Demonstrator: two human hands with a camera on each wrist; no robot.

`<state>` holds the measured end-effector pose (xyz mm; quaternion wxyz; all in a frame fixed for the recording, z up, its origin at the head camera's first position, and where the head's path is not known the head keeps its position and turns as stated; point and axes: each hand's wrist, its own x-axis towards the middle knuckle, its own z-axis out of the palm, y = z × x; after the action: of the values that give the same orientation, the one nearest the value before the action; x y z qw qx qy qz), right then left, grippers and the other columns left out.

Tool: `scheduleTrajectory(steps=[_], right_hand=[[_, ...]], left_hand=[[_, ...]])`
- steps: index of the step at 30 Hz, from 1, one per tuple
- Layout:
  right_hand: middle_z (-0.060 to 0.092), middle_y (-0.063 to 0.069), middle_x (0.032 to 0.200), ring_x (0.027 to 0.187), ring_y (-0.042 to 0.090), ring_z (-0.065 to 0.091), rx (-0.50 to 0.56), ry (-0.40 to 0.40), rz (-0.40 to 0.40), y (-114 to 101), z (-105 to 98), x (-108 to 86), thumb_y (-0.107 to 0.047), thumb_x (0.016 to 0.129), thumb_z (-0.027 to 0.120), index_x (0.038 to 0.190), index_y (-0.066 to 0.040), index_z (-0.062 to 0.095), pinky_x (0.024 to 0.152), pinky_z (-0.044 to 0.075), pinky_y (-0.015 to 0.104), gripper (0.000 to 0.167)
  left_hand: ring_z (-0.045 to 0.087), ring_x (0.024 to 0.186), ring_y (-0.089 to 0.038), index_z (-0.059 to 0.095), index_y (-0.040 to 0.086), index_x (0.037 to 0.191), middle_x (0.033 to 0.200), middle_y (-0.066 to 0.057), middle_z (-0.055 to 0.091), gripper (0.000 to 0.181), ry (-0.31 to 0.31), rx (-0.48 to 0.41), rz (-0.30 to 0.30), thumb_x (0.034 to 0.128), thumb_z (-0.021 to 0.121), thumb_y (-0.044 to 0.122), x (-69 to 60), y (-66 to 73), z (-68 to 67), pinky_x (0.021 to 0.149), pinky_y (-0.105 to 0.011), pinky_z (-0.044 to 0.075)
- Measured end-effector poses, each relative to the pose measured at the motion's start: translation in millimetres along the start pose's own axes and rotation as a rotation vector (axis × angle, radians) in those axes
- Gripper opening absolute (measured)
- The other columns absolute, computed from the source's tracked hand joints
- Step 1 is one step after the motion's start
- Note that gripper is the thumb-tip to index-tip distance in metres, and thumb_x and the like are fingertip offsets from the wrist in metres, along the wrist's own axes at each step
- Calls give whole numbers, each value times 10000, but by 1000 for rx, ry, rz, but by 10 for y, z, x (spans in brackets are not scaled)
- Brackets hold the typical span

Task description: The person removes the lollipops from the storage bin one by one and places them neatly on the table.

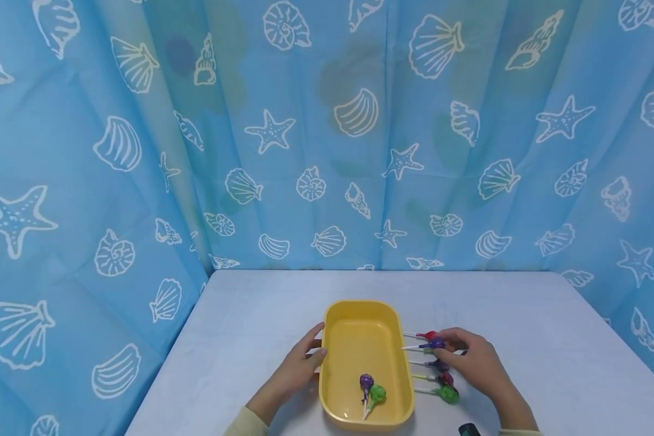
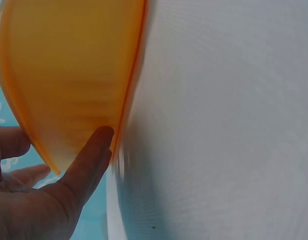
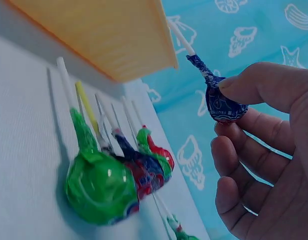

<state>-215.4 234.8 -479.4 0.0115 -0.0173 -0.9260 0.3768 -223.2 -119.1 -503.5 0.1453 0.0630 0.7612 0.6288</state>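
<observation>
A yellow plastic tray (image 1: 366,357) stands on the table. My left hand (image 1: 297,366) rests against its left outer wall, fingers fairly straight. The left wrist view shows the fingertips (image 2: 101,135) touching that wall. To the right of the tray, my right hand (image 1: 479,363) pinches a blue-purple wrapped lollipop (image 3: 221,100) by its head between thumb and fingers, its white stick pointing toward the tray. The held lollipop is raised above the others. Inside the tray lie a purple lollipop (image 1: 366,381) and a green lollipop (image 1: 378,394), sticks crossing.
Beside the tray's right wall lie several lollipops in a column, among them a green one (image 3: 101,187), a dark blue and red one (image 3: 146,172) and a red one (image 1: 428,334). A dark object (image 1: 469,429) shows at the bottom edge. A blue shell-patterned curtain (image 1: 327,151) hangs behind the white table (image 1: 251,303).
</observation>
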Motion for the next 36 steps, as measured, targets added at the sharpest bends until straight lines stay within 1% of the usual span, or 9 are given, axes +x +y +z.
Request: scheduleTrajectory(steps=[5, 12, 18, 23, 27, 31, 36], right_hand=[[706, 27, 982, 972, 272, 653, -4, 29, -8, 105, -47, -27, -243, 866, 785, 1182, -29, 695, 857, 586, 536, 393], [714, 68, 994, 1010, 345, 656, -1, 60, 26, 233, -109, -48, -219, 883, 766, 1188, 1, 679, 832, 577, 556, 386], [702, 84, 985, 1012, 370, 652, -8, 79, 44, 359, -170, -67, -201, 893, 756, 1186, 22, 669, 781, 582, 502, 379], [697, 122, 1000, 996, 381, 654, 6, 83, 88, 433, -220, -68, -201, 898, 754, 1208, 52, 650, 764, 583, 487, 413], [695, 115, 994, 976, 366, 652, 0, 84, 126, 516, -240, -68, -203, 895, 756, 1219, 64, 641, 757, 579, 475, 436], [691, 99, 978, 960, 356, 652, -9, 85, 146, 609, -258, -78, -205, 882, 762, 1211, 80, 644, 727, 566, 427, 450], [685, 134, 988, 960, 371, 643, -21, 72, 194, 715, -245, -51, -191, 867, 752, 1214, 86, 639, 727, 572, 440, 458]], left_hand=[[546, 1252, -450, 285, 130, 1611, 1452, -280, 449, 600, -7, -9, 7, 1060, 523, 113, 3, -12, -3, 823, -452, 635], [553, 1244, -442, 286, 133, 1611, 1450, -275, 452, 600, -6, -2, 2, 1062, 528, 124, -4, -11, -7, 818, -450, 636], [547, 1250, -439, 284, 145, 1614, 1454, -268, 452, 606, -6, 0, -7, 1061, 532, 133, 5, -13, -6, 822, -452, 635], [547, 1248, -435, 274, 136, 1615, 1456, -271, 443, 607, -13, -11, 4, 1063, 526, 126, -2, -16, -9, 824, -454, 635], [546, 1249, -427, 270, 133, 1616, 1460, -271, 439, 607, -20, -16, 15, 1064, 524, 127, -4, -17, -10, 835, -458, 632], [554, 1241, -413, 274, 129, 1614, 1455, -267, 448, 605, -27, -18, 17, 1064, 525, 123, -1, -17, -2, 836, -454, 632], [577, 1215, -399, 262, 117, 1616, 1459, -277, 444, 599, -37, -31, 23, 1068, 505, 115, 11, -26, -10, 833, -439, 633]])
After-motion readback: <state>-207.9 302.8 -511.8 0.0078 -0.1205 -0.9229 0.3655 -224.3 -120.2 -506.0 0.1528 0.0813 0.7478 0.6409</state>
